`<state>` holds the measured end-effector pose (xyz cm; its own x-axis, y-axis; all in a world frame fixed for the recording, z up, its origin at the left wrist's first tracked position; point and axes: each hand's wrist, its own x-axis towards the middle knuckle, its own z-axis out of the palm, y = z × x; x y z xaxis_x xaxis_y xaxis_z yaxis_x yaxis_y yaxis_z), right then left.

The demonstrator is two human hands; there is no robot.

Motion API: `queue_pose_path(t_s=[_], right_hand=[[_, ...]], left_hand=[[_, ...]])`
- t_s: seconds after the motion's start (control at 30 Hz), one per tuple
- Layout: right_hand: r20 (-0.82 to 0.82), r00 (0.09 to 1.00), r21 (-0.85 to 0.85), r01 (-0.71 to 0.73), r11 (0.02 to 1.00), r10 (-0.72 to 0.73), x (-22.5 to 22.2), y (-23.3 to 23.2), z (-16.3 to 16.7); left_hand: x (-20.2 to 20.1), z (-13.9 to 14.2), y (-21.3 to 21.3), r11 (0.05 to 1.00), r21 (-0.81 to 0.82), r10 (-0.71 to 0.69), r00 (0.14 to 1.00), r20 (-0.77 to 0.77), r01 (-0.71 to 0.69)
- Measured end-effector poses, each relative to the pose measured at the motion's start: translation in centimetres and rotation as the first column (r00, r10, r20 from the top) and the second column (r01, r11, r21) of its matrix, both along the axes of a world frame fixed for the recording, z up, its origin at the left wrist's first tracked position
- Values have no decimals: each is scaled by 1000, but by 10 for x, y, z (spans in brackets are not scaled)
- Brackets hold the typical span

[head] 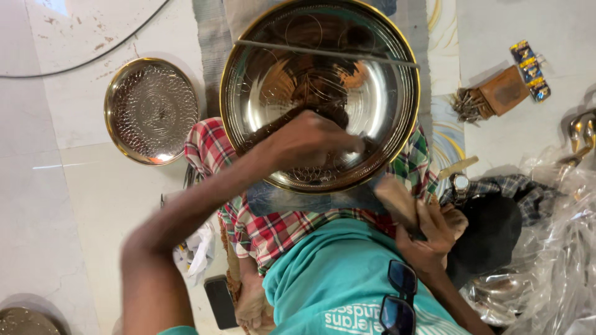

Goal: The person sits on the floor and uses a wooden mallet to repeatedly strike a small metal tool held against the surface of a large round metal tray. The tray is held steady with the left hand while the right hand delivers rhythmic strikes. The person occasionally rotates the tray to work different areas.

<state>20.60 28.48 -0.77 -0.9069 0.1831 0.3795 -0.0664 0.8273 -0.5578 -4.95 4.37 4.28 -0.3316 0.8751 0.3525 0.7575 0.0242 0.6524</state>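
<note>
Open floor (81,205) lies left of the large brass plate (267,93), broken only by the smaller embossed plate (151,110) and a cable (93,57) near the upper edge. The right side is crowded: a nail heap (467,105), a brown box (506,92) and crumpled plastic wrap (552,248) narrow the passage.

One head-worn camera looks steeply down from close above the large shiny metal plate (320,93), which fills the upper centre of the frame. Below the plate lies the wearer's own lap; left of it, pale floor; right of it, crinkled plastic wrap (552,248).
</note>
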Motion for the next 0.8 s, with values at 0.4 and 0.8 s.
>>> queue_pose_path(t_s=[0.4,0.8], right_hand=[[22,997,-687,-39,726,74,-148,33,22],[-68,997,-696,-19,717,-40,-140,5,-4]], left_hand=[[79,-34,-45,125,609,625,539,564,-783],[58,-24,-59,202,674,553,651,520,-710]])
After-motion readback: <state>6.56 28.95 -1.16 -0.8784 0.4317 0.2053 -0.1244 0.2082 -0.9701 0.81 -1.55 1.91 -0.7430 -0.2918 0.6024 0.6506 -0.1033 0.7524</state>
